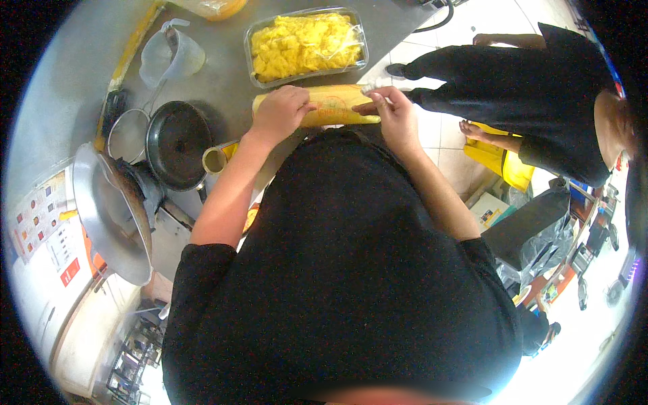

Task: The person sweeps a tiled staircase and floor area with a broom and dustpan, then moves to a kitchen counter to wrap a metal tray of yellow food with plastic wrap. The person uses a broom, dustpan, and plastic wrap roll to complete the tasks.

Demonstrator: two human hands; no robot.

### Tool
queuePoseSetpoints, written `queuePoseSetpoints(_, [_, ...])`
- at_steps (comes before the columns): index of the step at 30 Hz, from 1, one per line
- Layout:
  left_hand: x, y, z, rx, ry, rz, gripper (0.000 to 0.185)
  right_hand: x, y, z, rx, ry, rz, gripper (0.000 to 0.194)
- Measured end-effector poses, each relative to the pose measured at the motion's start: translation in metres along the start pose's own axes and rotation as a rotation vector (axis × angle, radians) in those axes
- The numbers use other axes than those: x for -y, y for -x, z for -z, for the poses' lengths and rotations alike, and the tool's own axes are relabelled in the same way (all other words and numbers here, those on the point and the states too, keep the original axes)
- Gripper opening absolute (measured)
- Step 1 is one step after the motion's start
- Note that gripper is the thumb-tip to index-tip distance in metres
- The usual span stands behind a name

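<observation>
A yellow roll of what looks like plastic wrap (pixel 331 105), bearing red print, lies sideways close to my body at the counter's edge. My left hand (pixel 283 110) grips its left part from above, thumb towards the middle. At the right end my right hand (pixel 397 114) has its thumb and fingers on the roll; whether it pinches a loose film edge is too small to tell. A crumpled white bit (pixel 374 87) shows beside those fingers. Just beyond the roll stands a clear plastic tray (pixel 248 55) of lumpy yellow food (pixel 306 45), with shiny clear film over it.
On the metal counter (pixel 225 61) at left are a plastic measuring jug (pixel 172 58), a strainer (pixel 129 134), a black frying pan (pixel 178 144), a hollow tube end (pixel 215 161) and a large metal wok (pixel 109 217). A person in black (pixel 506 96) stands at right, near a yellow bin (pixel 516 164).
</observation>
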State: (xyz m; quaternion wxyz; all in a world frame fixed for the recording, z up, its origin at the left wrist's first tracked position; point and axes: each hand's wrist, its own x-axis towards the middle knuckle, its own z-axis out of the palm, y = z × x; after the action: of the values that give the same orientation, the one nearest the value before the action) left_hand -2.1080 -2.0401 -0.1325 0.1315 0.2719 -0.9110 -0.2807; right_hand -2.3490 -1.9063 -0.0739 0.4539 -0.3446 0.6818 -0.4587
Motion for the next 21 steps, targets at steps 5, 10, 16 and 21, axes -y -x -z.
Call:
queuePoseSetpoints(5, [0.012, 0.031, 0.03, -0.079, -0.319, 0.086, 0.014, -0.018, -0.008, 0.002, -0.065, 0.199, 0.22, 0.019])
queuePoseSetpoints(10, [0.027, 0.032, 0.055, -0.011, -0.067, 0.108, 0.015, -0.026, -0.017, -0.005, -0.093, -0.02, -0.028, 0.022])
queuePoseSetpoints(16, [-0.014, 0.04, 0.091, 0.018, 0.207, 0.401, 0.011, 0.005, -0.017, -0.004, -0.14, 0.108, 0.111, 0.015])
queuePoseSetpoints(21, [-0.048, 0.029, 0.137, -0.16, 0.084, 0.395, 0.011, 0.051, -0.031, 0.019, -0.167, 0.179, 0.344, 0.021])
